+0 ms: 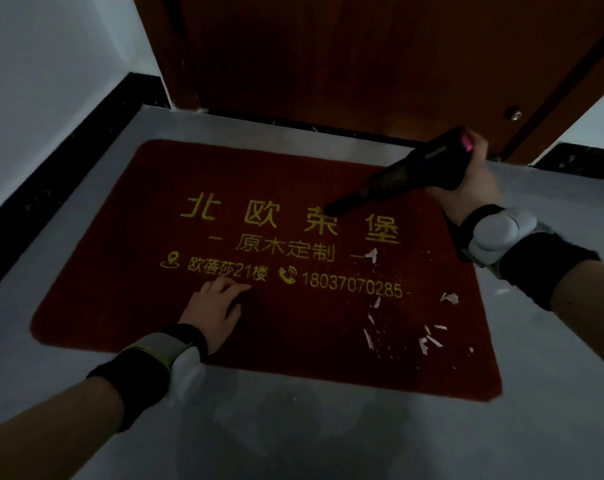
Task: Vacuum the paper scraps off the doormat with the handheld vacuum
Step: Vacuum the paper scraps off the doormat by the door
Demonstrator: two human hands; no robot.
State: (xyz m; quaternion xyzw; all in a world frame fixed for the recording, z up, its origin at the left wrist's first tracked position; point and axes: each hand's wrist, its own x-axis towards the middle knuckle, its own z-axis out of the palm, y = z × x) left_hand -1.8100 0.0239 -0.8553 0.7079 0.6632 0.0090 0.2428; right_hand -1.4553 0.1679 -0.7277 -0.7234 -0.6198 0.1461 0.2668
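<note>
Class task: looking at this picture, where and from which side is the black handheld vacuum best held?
Grip the black handheld vacuum at its thick rear handle, coming from behind, as the right hand does. The body tapers to a narrow nozzle aimed down at the red doormat, so that end must stay free.

Doormat (120, 306): dark red pile cloth, matt and slightly rough, with yellow printed lettering. Paper scraps (428, 337): thin white torn paper, matt, at the lower right of the mat, with finer crumbs among them. Handheld vacuum (407, 171): black plastic with a faint sheen; a small pink glowing patch near its upper end. Floor (328, 427): grey, smooth, matt. Door (362, 57), top of frame: brown wood, smooth, with a dull gloss; a small shiny metal fitting at its right. Skirting (51, 188), left: black, polished, stone-like speckle. Wrist bands (162, 355): black knitted cloth with smooth white plastic parts.
</note>
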